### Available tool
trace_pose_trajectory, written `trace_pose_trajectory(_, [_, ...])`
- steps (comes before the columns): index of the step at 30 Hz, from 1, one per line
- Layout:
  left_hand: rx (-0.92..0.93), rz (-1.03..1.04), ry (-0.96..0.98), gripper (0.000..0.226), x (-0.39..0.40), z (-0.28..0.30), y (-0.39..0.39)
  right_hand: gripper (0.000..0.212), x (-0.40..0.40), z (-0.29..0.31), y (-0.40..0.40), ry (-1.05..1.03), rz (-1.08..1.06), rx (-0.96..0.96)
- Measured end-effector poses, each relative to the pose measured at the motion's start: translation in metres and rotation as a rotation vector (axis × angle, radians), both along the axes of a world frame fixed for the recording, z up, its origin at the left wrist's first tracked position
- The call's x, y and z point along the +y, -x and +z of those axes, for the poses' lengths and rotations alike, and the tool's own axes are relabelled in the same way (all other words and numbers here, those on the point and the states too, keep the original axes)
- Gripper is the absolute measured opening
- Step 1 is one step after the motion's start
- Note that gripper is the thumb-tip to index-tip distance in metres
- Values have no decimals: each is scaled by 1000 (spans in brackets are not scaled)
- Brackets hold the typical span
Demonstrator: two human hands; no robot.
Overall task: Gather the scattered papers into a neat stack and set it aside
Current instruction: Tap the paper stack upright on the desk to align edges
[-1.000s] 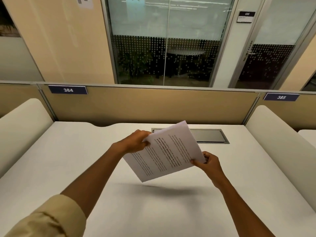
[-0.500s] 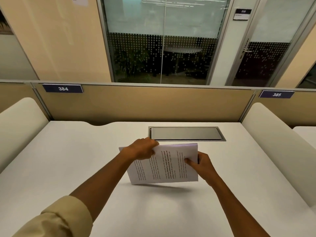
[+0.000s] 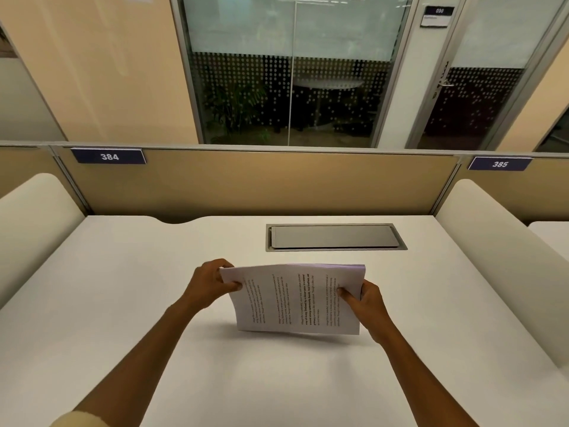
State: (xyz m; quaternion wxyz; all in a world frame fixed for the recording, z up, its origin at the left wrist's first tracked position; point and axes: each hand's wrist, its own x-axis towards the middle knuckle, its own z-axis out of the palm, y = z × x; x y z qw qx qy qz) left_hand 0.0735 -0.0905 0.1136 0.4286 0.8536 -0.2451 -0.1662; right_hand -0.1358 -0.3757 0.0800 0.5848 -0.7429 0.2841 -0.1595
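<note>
Head view shows us a stack of papers [image 3: 297,298] held upright on its long edge at the middle of the white desk [image 3: 123,303], its lower edge resting on or just above the surface; we cannot tell which. We see white sheets, their top edges closely aligned with a faint layering at the upper right corner, and the front page bowing slightly toward us. Printed text runs sideways in several narrow columns, one of them with bold lines. Our left hand [image 3: 209,283] is closed on the stack's upper left corner, thumb on the front page, and our right hand [image 3: 365,305] grips the right edge, thumb pressed on the front and fingers wrapped behind. Beyond the papers, a rectangular recess with a metal frame is set into the desk, and it is covered by a flat grey lid [image 3: 334,237] that lies shut. We find the desk smooth and matte, flanked by rounded cream side panels [image 3: 498,257], with a tan divider [image 3: 261,183] behind bearing a dark label reading 384 [image 3: 108,156].
</note>
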Motion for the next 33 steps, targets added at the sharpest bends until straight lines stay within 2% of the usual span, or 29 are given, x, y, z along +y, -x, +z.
trace_pose_trajectory(3, [305, 29, 300, 30, 10, -21, 12, 14, 3, -2, -1, -25, 1, -15])
trace_pose_trajectory(6, [404, 96, 423, 23, 6, -45, 31, 13, 8, -2, -3, -39, 2, -27])
trace_pose_trajectory(9, [307, 241, 458, 11, -6, -57, 46, 13, 11, -2, -5, -46, -14, -34])
trace_pose_trajectory(13, [171, 356, 485, 10, -20, -54, 49, 17, 13, 4, -9, -42, -73, -83])
trace_pose_trajectory(20, [-19, 385, 444, 9, -32, -46, 47, 22, 19, 6, -16, -81, -141, -144])
trace_pose_trajectory(23, [-25, 373, 385, 12, -26, -65, 53, 22, 27, -14, -9, -122, -140, -122])
trace_pose_trajectory(26, [-9, 356, 318, 21, -17, -87, 61, 32, 37, -38, -3, -141, -151, -75])
trace_pose_trajectory(33, [-13, 342, 270, 25, -12, -86, 59, 33, 34, -41, -6, -133, -134, -44])
